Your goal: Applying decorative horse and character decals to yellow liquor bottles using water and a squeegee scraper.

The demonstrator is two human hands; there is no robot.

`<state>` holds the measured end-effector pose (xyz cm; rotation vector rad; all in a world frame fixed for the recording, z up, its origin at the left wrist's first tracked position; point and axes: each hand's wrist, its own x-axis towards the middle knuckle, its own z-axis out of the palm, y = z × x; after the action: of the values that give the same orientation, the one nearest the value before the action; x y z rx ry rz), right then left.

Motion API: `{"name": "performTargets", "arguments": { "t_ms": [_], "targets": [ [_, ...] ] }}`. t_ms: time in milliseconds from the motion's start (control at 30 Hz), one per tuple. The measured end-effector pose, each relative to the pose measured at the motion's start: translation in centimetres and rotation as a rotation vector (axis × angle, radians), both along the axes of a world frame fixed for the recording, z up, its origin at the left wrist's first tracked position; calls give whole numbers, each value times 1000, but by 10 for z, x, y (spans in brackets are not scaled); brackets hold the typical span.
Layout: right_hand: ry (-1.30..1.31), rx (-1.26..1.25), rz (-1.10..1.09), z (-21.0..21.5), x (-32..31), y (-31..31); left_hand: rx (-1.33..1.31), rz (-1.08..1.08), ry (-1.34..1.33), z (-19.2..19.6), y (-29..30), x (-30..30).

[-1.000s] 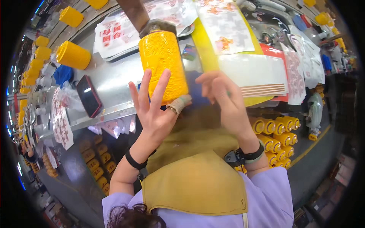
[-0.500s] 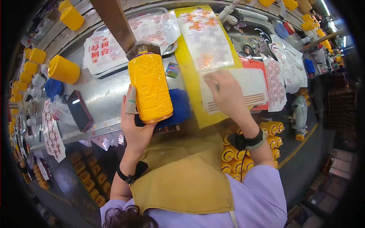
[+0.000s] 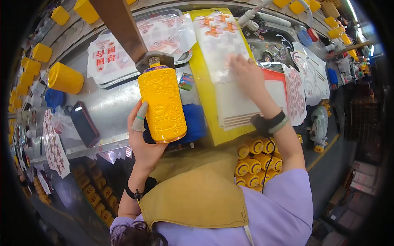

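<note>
A metal workbench (image 3: 111,108) carries a dark phone (image 3: 84,124) at its near left. Farther back lies a metal tray (image 3: 123,80) of label sheets (image 3: 107,57). To the right a yellow board (image 3: 207,86) holds sticker sheets (image 3: 221,41).

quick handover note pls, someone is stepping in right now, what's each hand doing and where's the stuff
Left hand: wrapped round the side of the upright yellow bottle, steadying it under the brown arm's clamp at its neck.
Right hand: flat on the clear sticker sheet that lies on the yellow board, fingertips on the sheet; it holds nothing.
Done: bottle stands in place against the blue pad; no sticker shows on the side in view.
Left: no sticker is lifted from the sheet yet. More yellow bottles lie below the bench edge.
</note>
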<state>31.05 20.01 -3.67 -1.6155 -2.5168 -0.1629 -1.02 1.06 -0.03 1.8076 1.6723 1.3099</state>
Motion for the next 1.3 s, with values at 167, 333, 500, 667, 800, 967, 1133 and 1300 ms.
{"name": "performTargets", "arguments": {
  "t_ms": [167,333,500,667,800,967,1133,1300],
  "targets": [
    [31,-149,-64,15,18,15,27,-13,-1,-2,2,-1],
    [-42,-20,-19,4,34,29,7,-6,-30,0,3,1],
    [-49,-79,-13,20,38,42,-2,12,-14,-1,-2,-1],
    [245,-145,-247,2,87,92,-20,-10,-13,2,-1,-1],
    [380,-517,-538,13,82,111,-27,9,-75,-1,-2,1],
    [660,-700,-544,4,94,123,-39,17,-83,-1,-2,3],
    [515,-694,-618,-3,107,146,-43,21,-61,0,-1,2],
    [212,-267,-656,10,139,160,-54,26,-22,4,-3,2]
  ]
}}
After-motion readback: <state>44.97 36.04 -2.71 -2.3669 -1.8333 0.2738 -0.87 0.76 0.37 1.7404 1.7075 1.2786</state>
